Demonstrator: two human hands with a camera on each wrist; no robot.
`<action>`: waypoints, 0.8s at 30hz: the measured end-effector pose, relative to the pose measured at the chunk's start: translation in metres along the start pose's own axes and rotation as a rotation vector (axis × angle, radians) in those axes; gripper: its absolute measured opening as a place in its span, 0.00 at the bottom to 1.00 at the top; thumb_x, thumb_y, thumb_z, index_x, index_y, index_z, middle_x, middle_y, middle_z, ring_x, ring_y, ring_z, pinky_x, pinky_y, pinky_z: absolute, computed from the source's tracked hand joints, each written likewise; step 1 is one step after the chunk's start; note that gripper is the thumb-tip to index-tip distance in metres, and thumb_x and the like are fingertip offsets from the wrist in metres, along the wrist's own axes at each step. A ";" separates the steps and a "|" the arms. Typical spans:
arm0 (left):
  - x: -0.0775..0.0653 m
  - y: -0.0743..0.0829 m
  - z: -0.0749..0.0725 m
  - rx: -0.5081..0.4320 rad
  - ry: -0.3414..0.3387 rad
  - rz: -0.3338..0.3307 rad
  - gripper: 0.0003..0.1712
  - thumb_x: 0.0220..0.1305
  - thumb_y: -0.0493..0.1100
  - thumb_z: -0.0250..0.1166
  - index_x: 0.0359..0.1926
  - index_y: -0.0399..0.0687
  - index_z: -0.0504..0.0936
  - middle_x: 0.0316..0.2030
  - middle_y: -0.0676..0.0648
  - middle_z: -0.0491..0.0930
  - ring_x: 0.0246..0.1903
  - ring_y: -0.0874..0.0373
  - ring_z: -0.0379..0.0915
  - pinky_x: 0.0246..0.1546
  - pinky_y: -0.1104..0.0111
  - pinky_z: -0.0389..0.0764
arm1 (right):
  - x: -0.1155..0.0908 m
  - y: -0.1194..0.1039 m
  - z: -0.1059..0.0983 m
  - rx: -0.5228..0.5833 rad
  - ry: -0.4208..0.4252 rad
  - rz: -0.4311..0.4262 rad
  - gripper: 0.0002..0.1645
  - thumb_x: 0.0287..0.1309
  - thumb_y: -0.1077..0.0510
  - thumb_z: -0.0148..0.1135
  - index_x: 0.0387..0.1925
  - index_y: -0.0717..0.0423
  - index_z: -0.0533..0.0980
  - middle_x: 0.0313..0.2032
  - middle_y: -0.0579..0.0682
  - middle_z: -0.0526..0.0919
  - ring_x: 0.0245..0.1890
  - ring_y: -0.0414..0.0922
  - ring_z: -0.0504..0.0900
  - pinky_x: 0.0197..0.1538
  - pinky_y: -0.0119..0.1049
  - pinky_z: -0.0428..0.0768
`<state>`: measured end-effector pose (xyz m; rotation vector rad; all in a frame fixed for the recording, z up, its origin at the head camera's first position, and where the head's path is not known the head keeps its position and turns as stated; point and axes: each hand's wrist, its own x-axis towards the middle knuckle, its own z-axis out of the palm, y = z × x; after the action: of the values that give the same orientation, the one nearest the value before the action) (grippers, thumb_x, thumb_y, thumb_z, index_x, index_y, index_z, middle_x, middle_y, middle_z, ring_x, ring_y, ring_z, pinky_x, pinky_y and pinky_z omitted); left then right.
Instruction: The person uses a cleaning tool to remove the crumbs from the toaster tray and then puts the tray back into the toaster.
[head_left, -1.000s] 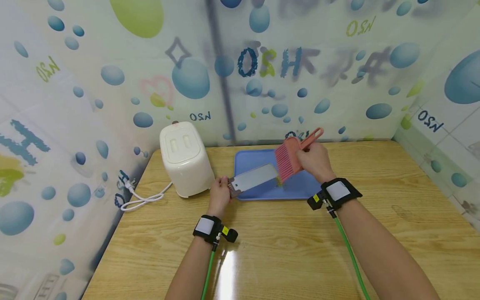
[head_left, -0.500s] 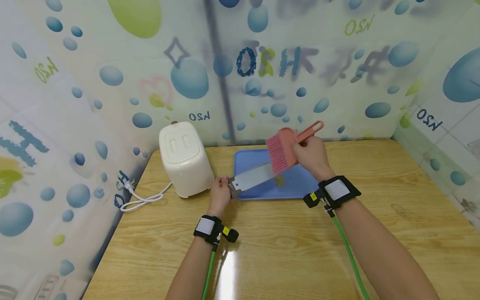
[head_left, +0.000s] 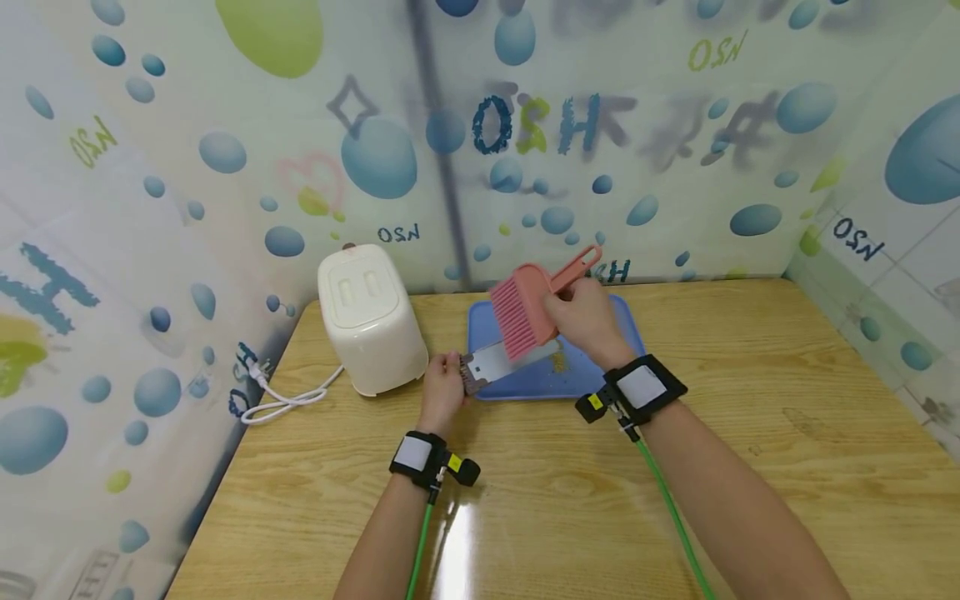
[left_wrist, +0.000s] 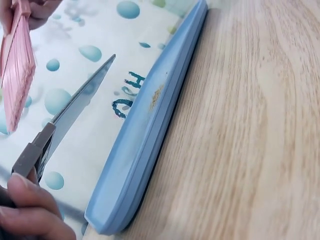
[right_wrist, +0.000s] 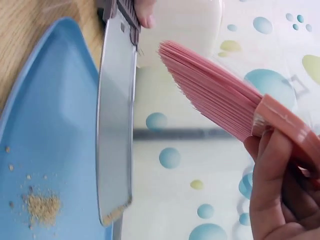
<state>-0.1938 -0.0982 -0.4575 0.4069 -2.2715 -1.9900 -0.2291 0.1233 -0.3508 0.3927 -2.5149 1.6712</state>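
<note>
Now, right fingers [right_wrist: 272,180] grip the brush [right_wrist: 210,90], the metal plate [right_wrist: 115,130] at their eight o'clock, stretching lengthwise over the blue tray [right_wrist: 60,90] toward two from left fingers [left_wrist: 37,222] pinching its end.

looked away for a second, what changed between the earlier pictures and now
The right hand carried the brush leftward over the metal plate, toward the left hand. Nothing was taken hold of or let go. Left hand, plate, blue tray and toaster stayed put.

A pink brush [head_left: 528,307] slants over a tilted metal plate [right_wrist: 115,120] — both above a crumb-strewn blue tray [right_wrist: 52,110].
</note>
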 end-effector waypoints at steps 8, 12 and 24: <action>0.001 -0.002 0.003 0.005 -0.005 0.029 0.19 0.83 0.45 0.47 0.50 0.31 0.75 0.30 0.45 0.71 0.18 0.59 0.64 0.15 0.72 0.70 | -0.003 0.001 0.022 0.033 -0.082 0.037 0.16 0.71 0.58 0.54 0.50 0.63 0.82 0.31 0.58 0.86 0.22 0.47 0.81 0.23 0.35 0.71; 0.000 -0.001 0.004 0.018 -0.008 0.024 0.20 0.83 0.45 0.46 0.50 0.31 0.75 0.29 0.46 0.70 0.16 0.59 0.64 0.15 0.72 0.70 | -0.004 0.002 0.031 0.045 -0.112 0.051 0.16 0.70 0.59 0.54 0.48 0.65 0.82 0.28 0.56 0.86 0.23 0.46 0.84 0.24 0.34 0.77; -0.003 0.002 0.003 0.051 -0.028 0.023 0.20 0.83 0.47 0.46 0.54 0.33 0.75 0.31 0.44 0.72 0.17 0.58 0.66 0.17 0.70 0.71 | -0.004 0.013 0.040 0.118 -0.192 0.109 0.16 0.71 0.59 0.54 0.47 0.67 0.81 0.30 0.59 0.86 0.24 0.47 0.85 0.35 0.55 0.85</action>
<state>-0.1919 -0.0943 -0.4556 0.3579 -2.3376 -1.9428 -0.2260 0.0924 -0.3793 0.4534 -2.6221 1.9152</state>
